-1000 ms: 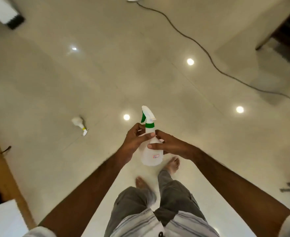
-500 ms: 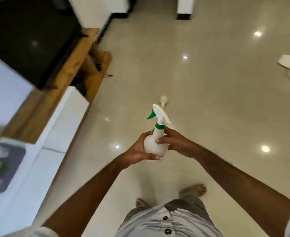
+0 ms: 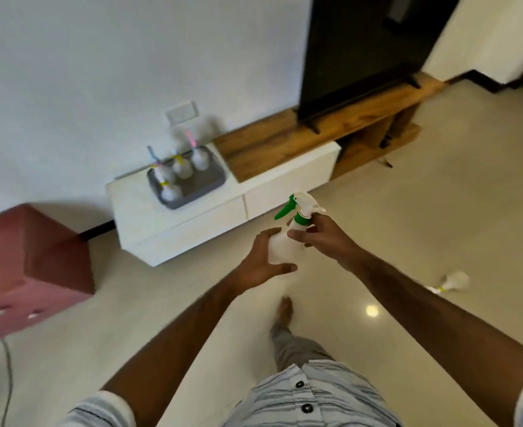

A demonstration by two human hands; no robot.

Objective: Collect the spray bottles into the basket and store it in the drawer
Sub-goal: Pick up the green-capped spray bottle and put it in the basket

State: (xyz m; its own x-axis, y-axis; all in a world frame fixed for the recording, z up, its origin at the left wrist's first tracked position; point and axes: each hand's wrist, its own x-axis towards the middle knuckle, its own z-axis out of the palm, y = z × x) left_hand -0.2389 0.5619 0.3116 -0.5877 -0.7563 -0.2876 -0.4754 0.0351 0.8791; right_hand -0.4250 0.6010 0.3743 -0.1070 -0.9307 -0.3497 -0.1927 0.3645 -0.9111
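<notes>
I hold a white spray bottle [image 3: 284, 245] with a green trigger and collar in front of me. My left hand [image 3: 261, 263] cups its body from below, and my right hand [image 3: 321, 234] grips its neck. A grey basket [image 3: 207, 186] sits on the white drawer cabinet [image 3: 192, 229] against the wall, with several white spray bottles [image 3: 181, 166] standing in it. Another white spray bottle [image 3: 452, 282] lies on the floor to my right. The cabinet's drawers are closed.
A black TV [image 3: 365, 47] stands on a wooden bench [image 3: 315, 140] right of the cabinet. A dark red ottoman [image 3: 29, 263] sits at the left, with a grey cable [image 3: 7, 374] on the floor beside it. My foot [image 3: 284, 312] steps on the glossy tiled floor.
I have turned left, so the cabinet with the basket has come into view ahead. The floor bottle has shifted to my right. Both hands keep hold of the green-trigger bottle.
</notes>
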